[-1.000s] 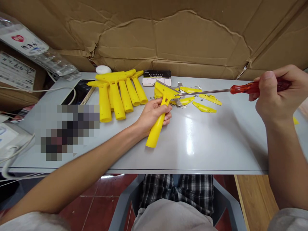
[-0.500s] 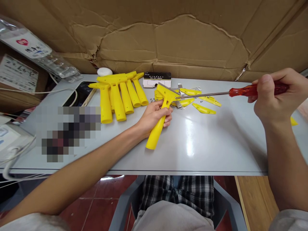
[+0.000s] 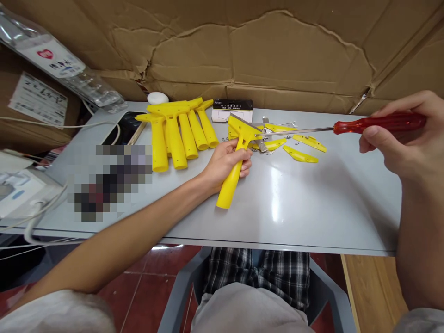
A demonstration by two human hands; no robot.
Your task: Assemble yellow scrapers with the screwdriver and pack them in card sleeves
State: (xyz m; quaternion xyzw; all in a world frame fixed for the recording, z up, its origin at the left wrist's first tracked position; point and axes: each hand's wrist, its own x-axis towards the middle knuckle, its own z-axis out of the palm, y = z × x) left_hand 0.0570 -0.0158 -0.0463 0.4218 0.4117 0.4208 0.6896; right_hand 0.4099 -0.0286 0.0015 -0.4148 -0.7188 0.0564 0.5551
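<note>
My left hand (image 3: 227,164) is closed round the neck of a yellow scraper (image 3: 229,185), whose handle slants down toward me. A metal blade edge shows along the top of its head. In my right hand (image 3: 412,138) is a screwdriver (image 3: 379,124) with a red see-through handle, gripped between thumb and fingers. Its long shaft points left, and the tip meets the scraper head near a screw hole. Behind the head lie loose yellow cover plates (image 3: 300,154), thin metal blades (image 3: 265,144) and small screws (image 3: 297,143).
Several yellow scraper bodies (image 3: 178,143) are piled at the back left. A small black and white box (image 3: 232,110) stands against the cardboard (image 3: 263,55). To the left are a phone (image 3: 123,127), white cables, a plastic bottle (image 3: 65,62) and a blurred-out patch.
The whole view has shifted slightly. My right-hand fingers have loosened and changed their hold on the screwdriver handle, while its tip stays at the scraper head. My left hand keeps its grip.
</note>
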